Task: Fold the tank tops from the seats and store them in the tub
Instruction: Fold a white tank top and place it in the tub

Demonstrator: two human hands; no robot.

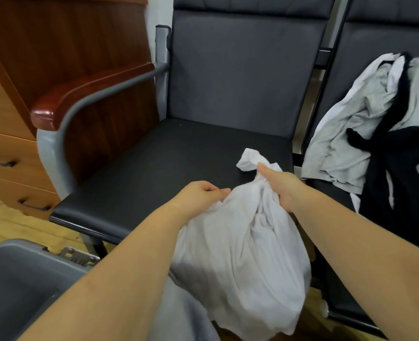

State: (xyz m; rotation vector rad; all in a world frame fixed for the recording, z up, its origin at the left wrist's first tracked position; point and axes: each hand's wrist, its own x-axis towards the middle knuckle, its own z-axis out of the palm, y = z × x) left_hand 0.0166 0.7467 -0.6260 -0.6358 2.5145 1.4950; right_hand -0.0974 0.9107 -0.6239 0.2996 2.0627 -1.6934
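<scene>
A crumpled white cotton tank top [243, 244] was held up over the front edge of the dark grey padded seat [159, 168], hanging bunched and unfolded. The right hand [281, 187] was closed round a gathered top end of the cloth, with a knot of fabric standing out above its grip; the left hand [201, 195] was pinching the cloth's other upper edge between thumb and curled fingers. No fold had been made in this garment — it was judged to be at the stage of being shaken out or sorted for its straps.

On the neighbouring seat to the right, a loose heap of light grey, white and black tank tops [380, 124] was left unsorted, draped partly up the backrest. The grey plastic tub [19, 279] stood at the lower left, on the floor beside the seat; the part of its inside that could be seen held nothing, though most of it was cut off by the frame.

The task was therefore judged to be at or near its beginning — one top in hand, several waiting.
</scene>
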